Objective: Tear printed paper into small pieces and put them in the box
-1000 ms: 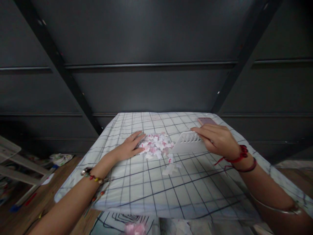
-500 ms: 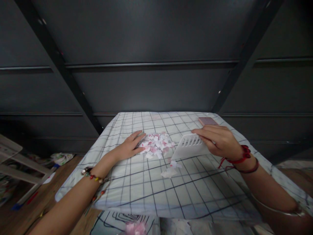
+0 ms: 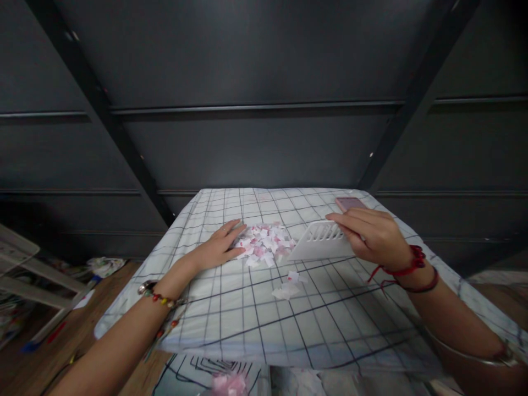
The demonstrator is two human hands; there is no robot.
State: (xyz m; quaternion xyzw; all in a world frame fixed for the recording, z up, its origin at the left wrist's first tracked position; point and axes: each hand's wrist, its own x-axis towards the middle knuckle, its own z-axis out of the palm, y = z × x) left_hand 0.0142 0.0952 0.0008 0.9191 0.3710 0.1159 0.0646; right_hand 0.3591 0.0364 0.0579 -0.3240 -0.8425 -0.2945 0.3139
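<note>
A heap of torn white and pink paper scraps [image 3: 264, 243] lies on the checked tablecloth [image 3: 243, 308]. My left hand [image 3: 218, 247] rests flat at the left side of this heap, fingers spread and touching its edge. Pinched in my right hand [image 3: 369, 234] is a white slotted plastic scraper [image 3: 319, 250], held by its upper right part. Its lower edge meets the cloth just right of the heap, with the slots uppermost. A few loose scraps [image 3: 289, 289] lie nearer to me, apart from the heap.
A pink phone-like slab [image 3: 348, 203] lies behind my right hand. Below the table's front edge are pink scraps [image 3: 229, 383] on a patterned surface. A pale chair or stool frame [image 3: 45, 286] stands at the left. A dark panelled wall [image 3: 247, 148] rises behind the table.
The scraper has moved slightly away from me, from beside the loose scraps to beside the heap, and is turned a little. My left hand has stayed in place.
</note>
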